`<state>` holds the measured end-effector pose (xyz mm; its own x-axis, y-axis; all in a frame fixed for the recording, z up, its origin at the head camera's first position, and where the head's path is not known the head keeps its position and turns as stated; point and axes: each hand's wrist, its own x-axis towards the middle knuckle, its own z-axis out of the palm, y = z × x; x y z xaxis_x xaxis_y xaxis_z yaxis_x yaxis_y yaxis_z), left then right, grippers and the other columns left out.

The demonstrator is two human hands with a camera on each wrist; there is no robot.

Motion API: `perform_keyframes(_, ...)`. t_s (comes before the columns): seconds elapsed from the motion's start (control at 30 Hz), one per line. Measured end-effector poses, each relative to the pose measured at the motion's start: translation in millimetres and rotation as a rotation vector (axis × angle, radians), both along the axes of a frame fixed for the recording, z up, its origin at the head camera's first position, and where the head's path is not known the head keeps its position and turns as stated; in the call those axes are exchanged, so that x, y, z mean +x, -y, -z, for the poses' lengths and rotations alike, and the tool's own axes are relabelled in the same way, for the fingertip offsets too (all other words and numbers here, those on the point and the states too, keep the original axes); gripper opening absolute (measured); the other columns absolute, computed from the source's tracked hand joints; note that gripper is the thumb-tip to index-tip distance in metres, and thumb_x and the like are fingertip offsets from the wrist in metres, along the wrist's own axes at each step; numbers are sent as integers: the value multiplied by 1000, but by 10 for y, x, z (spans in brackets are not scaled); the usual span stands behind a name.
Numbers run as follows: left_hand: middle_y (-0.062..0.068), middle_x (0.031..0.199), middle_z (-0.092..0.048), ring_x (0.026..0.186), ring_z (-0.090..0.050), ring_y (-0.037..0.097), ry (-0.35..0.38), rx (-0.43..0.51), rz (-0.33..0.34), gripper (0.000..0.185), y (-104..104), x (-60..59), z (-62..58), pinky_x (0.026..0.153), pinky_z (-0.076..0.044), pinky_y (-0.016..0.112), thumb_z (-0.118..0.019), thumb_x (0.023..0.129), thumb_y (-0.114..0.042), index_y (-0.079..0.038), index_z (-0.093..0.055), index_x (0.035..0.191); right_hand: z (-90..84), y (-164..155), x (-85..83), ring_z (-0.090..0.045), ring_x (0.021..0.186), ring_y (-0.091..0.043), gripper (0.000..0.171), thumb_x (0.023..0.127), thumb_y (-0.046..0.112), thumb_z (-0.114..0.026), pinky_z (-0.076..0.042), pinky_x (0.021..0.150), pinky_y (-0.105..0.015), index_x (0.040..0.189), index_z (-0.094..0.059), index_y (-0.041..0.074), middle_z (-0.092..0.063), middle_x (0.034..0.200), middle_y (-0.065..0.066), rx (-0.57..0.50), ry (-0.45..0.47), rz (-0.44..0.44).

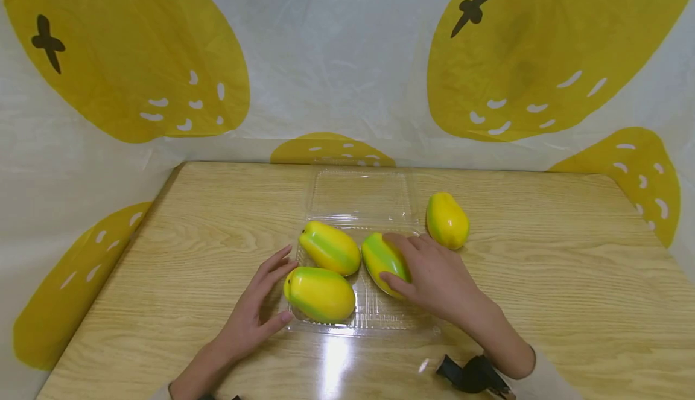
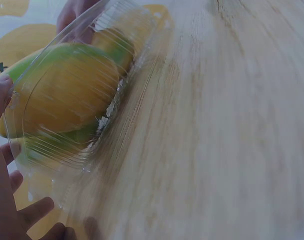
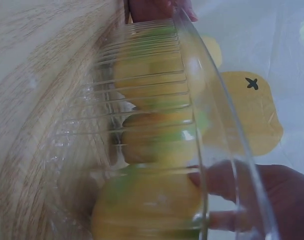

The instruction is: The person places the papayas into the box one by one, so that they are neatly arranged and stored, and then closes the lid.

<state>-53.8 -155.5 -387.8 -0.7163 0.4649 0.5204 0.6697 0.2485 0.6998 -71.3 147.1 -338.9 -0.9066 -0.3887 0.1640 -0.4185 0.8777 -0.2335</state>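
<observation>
A clear plastic clamshell tray [image 1: 380, 318] lies open on the wooden table, its lid [image 1: 361, 195] folded flat behind it. Three yellow-green mangoes are in it. My right hand [image 1: 404, 264] grips the right-hand mango [image 1: 380, 255], thumb on its near side and fingers over its top. My left hand [image 1: 274, 294] rests with relaxed fingers against the tray's left edge, beside the front mango [image 1: 319, 294]. Behind that one lies another mango [image 1: 329, 247]. In the right wrist view the held mango [image 3: 152, 205] shows through the tray's ribbed wall [image 3: 142, 65].
A fourth mango [image 1: 447, 220] lies on the table [image 1: 543, 279] just right of the lid, close to my right fingers. A white cloth with big yellow fruit prints [image 1: 347, 68] hangs behind and around the table. A black wrist strap [image 1: 472, 373] shows at my right forearm.
</observation>
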Motion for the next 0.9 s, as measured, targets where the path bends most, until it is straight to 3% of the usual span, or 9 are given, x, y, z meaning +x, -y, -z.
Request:
perform_keyframes(0.3,27,136,-27,118,-34,41,10,-3,-4,57,3,1,1,103,-20,31,-61,81,-22,6,-42,126,-27,-33,-9,-51,101,-24,63,78,46,-61,-47,71,-44,131,-42,19,-55,114,-7,-47,-3,-31)
perform_keyframes(0.47,27,136,-27,118,-34,41,17,-3,-5,57,3,-2,-4,103,-20,32,-62,79,-20,6,-43,126,-18,-74,-65,-47,106,-21,61,80,42,-61,-47,73,-42,132,-40,19,-50,119,-4,-72,-89,-93)
perform_keyframes(0.7,26,137,-26,118,-33,40,25,-8,-7,57,2,-2,-13,103,-20,31,-61,80,-22,5,-42,127,25,-138,-158,-41,109,-22,59,82,35,-61,-40,87,-39,134,-39,15,-45,127,-5,-116,-180,-259)
perform_keyframes(0.9,27,137,-27,119,-34,39,25,-7,-7,57,-1,-14,-17,103,-20,31,-61,81,-23,5,-43,126,66,-188,-200,-39,112,-22,60,82,32,-61,-34,92,-38,136,-37,17,-42,131,-4,-109,-164,-317)
